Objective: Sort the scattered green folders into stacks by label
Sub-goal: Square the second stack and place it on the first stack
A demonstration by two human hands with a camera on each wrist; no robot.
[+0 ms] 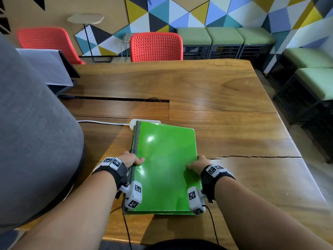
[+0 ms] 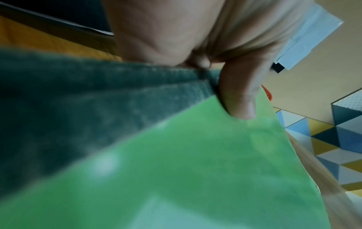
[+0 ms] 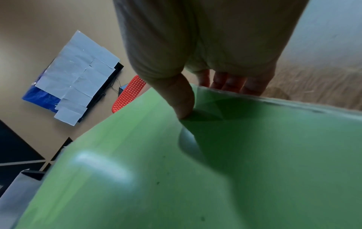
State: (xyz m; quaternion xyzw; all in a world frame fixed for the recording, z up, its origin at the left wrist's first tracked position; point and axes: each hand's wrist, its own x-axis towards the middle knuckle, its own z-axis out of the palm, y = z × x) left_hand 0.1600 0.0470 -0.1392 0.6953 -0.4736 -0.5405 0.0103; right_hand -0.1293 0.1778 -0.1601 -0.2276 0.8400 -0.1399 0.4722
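A stack of green folders point(image 1: 165, 166) with dark green spines along its left side is held just over the wooden table point(image 1: 225, 91) in front of me. My left hand point(image 1: 132, 159) grips the spine edge, thumb on the top cover point(image 2: 195, 162) and fingers hidden beneath. At the opposite long edge, my right hand point(image 1: 197, 164) pinches the stack, thumb pressing the cover point(image 3: 176, 170) and fingers curled under the edge. No label shows on the top folder.
A white power strip point(image 1: 135, 122) with its cable lies just beyond the stack. A cable slot point(image 1: 117, 99) crosses the table's middle. A grey padded seat back point(image 1: 32, 132) fills the left; a paper-covered screen point(image 1: 46, 65) stands behind it. Red chairs point(image 1: 155, 46) stand at the far edge.
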